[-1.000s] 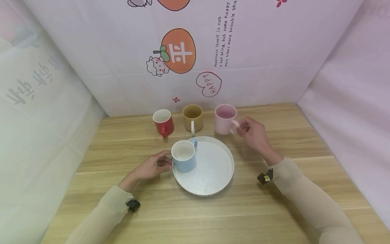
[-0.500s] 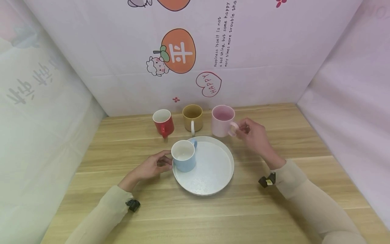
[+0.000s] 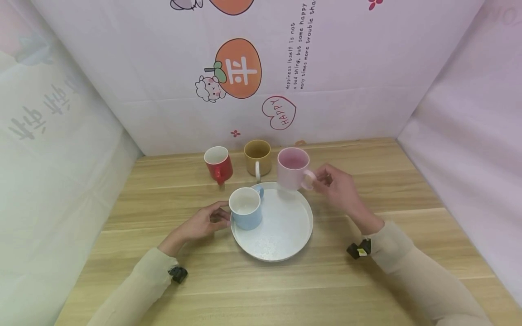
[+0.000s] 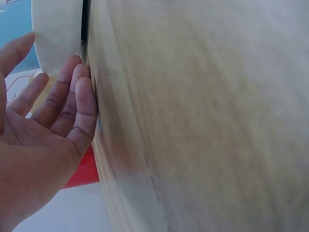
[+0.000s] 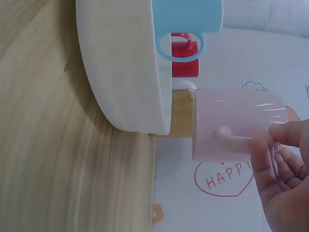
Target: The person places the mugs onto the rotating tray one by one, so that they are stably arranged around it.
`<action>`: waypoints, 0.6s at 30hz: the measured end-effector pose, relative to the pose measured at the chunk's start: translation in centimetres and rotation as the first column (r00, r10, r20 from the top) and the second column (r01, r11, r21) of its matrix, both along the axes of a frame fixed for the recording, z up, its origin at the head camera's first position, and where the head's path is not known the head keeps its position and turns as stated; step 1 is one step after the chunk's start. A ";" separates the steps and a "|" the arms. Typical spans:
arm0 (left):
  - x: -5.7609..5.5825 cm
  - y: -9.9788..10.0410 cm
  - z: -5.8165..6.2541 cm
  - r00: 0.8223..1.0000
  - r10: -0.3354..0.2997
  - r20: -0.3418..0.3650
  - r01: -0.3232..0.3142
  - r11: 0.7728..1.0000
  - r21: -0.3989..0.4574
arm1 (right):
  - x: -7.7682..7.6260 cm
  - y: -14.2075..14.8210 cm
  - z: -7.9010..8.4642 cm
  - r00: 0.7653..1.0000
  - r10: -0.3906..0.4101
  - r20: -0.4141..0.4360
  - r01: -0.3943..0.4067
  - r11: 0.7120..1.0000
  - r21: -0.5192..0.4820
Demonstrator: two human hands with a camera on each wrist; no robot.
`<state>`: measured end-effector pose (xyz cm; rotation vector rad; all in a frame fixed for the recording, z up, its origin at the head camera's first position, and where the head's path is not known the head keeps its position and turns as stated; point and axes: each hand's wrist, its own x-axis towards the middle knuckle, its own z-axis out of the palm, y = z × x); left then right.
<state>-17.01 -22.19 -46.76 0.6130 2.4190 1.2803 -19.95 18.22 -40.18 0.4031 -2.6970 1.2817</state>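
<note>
Pink mug [image 3: 288,177], deeper pink inside, upright, 1 handle [image 5: 234,143]

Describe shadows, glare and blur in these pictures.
Head view: a soft shadow lies beside the beige fabric right sleeve on the wood-grain tabletop; left wrist view: the tabletop looks blurred, with pale haze at upper right; right wrist view: white glints streak the pale-pink cylindrical mug, and shadow darkens the tabletop beside the round white tray.
</note>
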 end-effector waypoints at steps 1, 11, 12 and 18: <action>0.0 0.0 0.0 1.000 0.001 -0.002 -0.001 1.000 -0.004 | 0.2 -0.1 0.0 1.000 0.006 -0.003 -0.006 1.000 -0.002; 0.1 0.1 -0.1 1.000 0.014 -0.016 -0.015 1.000 -0.028 | 1.3 -0.8 -0.4 0.998 0.042 -0.040 -0.042 0.999 0.006; 0.1 0.1 -0.1 1.000 0.014 -0.018 -0.014 1.000 -0.028 | 1.5 -0.8 -0.5 0.998 0.045 -0.039 -0.045 0.999 0.008; 0.0 0.0 0.0 1.000 0.003 -0.009 -0.003 1.000 -0.005 | 1.9 -1.2 -0.8 0.996 0.073 -0.041 -0.073 0.997 -0.001</action>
